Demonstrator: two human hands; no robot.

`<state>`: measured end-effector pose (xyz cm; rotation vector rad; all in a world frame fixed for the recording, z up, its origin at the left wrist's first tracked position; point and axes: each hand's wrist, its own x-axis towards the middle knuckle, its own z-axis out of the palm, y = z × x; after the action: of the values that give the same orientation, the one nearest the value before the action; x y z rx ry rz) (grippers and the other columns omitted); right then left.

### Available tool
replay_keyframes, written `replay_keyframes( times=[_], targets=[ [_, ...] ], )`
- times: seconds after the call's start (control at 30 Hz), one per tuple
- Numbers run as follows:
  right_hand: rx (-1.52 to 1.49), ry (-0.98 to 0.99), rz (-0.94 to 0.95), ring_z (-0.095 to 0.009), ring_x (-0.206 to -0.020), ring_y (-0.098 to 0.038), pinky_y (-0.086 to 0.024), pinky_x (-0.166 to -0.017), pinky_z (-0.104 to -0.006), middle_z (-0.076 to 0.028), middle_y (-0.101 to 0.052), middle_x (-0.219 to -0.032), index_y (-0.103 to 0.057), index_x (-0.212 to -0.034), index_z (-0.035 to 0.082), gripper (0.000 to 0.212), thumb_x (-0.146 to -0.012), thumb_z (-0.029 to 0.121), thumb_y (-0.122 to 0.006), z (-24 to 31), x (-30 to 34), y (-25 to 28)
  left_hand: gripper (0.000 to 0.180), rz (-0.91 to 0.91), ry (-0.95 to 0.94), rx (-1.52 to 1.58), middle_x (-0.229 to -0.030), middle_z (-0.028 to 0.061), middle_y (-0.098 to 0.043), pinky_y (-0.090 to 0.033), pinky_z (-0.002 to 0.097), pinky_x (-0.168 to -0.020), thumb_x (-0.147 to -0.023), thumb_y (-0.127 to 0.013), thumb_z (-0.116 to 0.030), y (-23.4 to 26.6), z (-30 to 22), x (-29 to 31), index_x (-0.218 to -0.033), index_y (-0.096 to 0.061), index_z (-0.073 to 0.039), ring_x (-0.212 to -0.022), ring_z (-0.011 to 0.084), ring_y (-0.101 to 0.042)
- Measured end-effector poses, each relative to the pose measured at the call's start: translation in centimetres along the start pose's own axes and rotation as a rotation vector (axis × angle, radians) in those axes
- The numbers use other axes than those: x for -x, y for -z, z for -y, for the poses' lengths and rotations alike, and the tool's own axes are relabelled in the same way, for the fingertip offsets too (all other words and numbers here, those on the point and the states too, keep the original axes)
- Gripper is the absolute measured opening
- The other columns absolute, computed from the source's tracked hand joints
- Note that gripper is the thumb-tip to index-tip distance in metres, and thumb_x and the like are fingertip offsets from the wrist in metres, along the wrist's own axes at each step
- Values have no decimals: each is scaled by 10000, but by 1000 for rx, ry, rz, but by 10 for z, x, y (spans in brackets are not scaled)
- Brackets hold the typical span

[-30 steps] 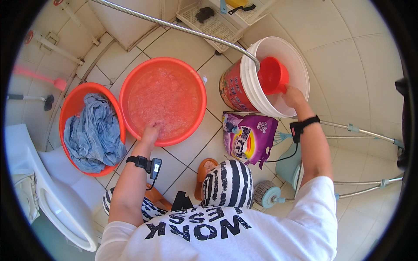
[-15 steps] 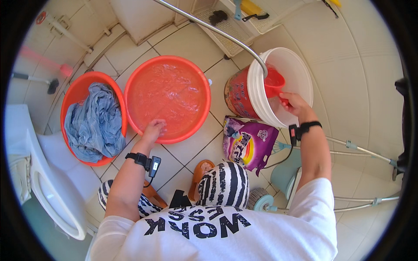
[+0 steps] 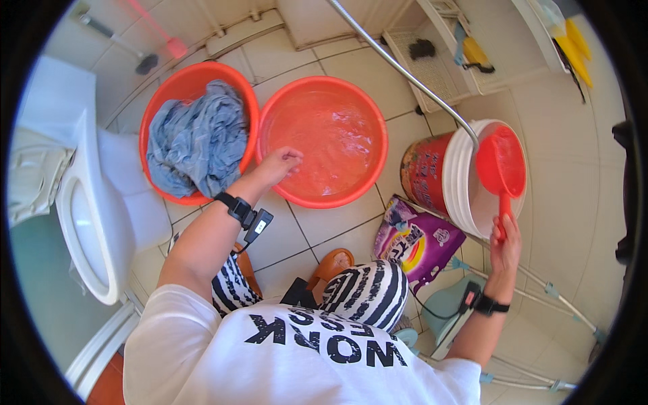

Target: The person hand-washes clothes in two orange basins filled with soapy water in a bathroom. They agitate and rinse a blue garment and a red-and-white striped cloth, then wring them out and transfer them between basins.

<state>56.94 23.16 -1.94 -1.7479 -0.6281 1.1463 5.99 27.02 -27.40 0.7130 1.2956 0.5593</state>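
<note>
My right hand (image 3: 506, 246) is wrapped round the handle of a red water ladle (image 3: 501, 162), its bowl raised at the mouth of a white bucket (image 3: 455, 179) with a red printed side. Whether water is in the ladle is hard to make out. Over the near left part of a round orange-red basin (image 3: 378, 135) filled with rippling water hovers my left hand (image 3: 282, 164). Its fingers are loosely bent and apart, with nothing in them. Left of it, a second orange-red basin (image 3: 154, 108) holds a crumpled blue-grey cloth (image 3: 199, 142).
A purple plastic package (image 3: 422, 243) lies before the bucket. A metal shower hose (image 3: 405, 71) hangs across the far side to the bucket's rim. The white toilet (image 3: 88, 223) stands at left, mop poles (image 3: 550, 290) at right, a wall shelf (image 3: 432, 61) at the back.
My right hand has lifted the ladle out of the bucket's inside, up to its mouth. My left hand stays by the water basin, fingers more bent. The view has shifted, moving the scene rightward.
</note>
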Motion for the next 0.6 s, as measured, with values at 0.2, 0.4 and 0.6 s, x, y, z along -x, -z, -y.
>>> replay_keyframes(
  times=[0.2,0.4,0.6],
  targets=[
    [49,186,20,-20,-585,-456,-362,-467,-157,-62,-595,-951,-395,-1469,10,526,-1007,179,-582,40,86,-19,206,-27,-244,-99,-1035,32,-675,-520,285,-802,-975,-619,-157,42,-55,24,-1148,-640,-47,-900,130,-644],
    [65,167,73,-38,-563,-468,-336,-434,-154,-80,-598,-952,-379,-1479,-8,598,-969,189,-622,40,126,-59,387,-773,-525,-829,-1238,131,-635,-508,401,-943,-874,-718,-234,141,-87,70,-1212,-638,-62,-1122,286,-632],
    [146,56,183,-46,-540,-472,-341,-450,-168,-40,-595,-855,-413,-1458,-16,603,-925,152,-639,27,126,-88,903,-795,-93,-996,-1555,180,-334,-360,438,-1137,-662,-868,-490,145,-46,91,-1395,-526,-87,-1398,384,-390]
  ],
)
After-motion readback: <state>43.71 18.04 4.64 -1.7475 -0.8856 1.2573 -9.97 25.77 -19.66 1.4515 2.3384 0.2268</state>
